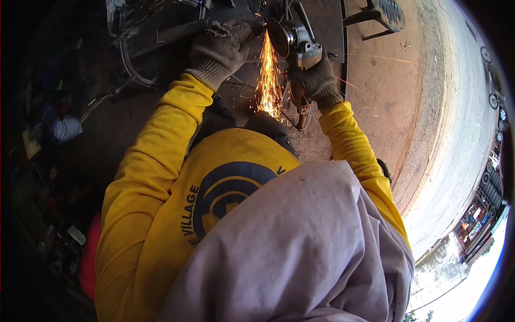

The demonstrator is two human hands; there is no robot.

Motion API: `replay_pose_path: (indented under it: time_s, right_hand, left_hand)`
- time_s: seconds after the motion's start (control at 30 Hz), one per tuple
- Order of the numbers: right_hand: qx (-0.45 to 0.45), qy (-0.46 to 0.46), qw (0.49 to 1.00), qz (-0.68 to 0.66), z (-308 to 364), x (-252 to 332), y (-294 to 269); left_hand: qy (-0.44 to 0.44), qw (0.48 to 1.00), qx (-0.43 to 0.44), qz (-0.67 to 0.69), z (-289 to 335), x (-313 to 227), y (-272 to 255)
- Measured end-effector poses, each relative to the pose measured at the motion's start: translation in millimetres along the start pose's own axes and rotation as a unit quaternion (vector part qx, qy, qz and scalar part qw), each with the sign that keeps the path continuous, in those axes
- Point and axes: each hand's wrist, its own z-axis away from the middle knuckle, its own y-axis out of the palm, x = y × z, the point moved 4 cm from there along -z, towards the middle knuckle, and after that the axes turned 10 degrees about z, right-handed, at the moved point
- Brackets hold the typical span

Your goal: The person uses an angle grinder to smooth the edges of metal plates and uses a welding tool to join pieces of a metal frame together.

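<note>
My right hand [317,80], in a worn knit work glove, is wrapped round the body of an angle grinder [304,44]. The grinder's disc [278,37] stands on edge, and a stream of orange sparks [268,80] pours from it down toward my legs. My left hand [221,51], gloved too, is closed just left of the disc at the edge of a dark metal workbench [316,16]. What its fingers grip is too dark to make out. The spot where the disc meets the work is also hard to see.
A bent metal tube frame [126,56] lies at the left. Beneath my right hand hangs a second power tool [303,115] with a cord. A dark plastic stool [383,15] stands at the far right, beside a paved strip [450,107]. Bicycles and tyres line the right edge.
</note>
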Motion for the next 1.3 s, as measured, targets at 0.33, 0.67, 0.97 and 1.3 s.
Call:
replay_pose_path:
  time_s: [0.33, 0.67, 0.97, 1.3]
  right_hand:
    - [-0.017, -0.007, 1.000, -0.005, 1.5, -17.5, 2.1]
    - [0.013, 0.023, 0.998, 0.050, -6.3, -9.1, -4.1]
    - [0.002, 0.015, 0.998, 0.059, -11.5, -23.9, -1.3]
    - [-0.041, 0.020, 0.999, -0.026, 6.9, -36.3, -3.1]
  left_hand:
    - [-0.050, 0.997, 0.010, 0.062, -2.5, 0.7, -1.7]
    - [-0.040, 0.999, 0.006, 0.005, 0.8, 2.4, 2.1]
    - [0.029, 0.999, -0.030, 0.000, -1.0, -5.8, -3.8]
    - [-0.047, 0.999, 0.015, -0.001, 6.0, 5.5, 3.8]
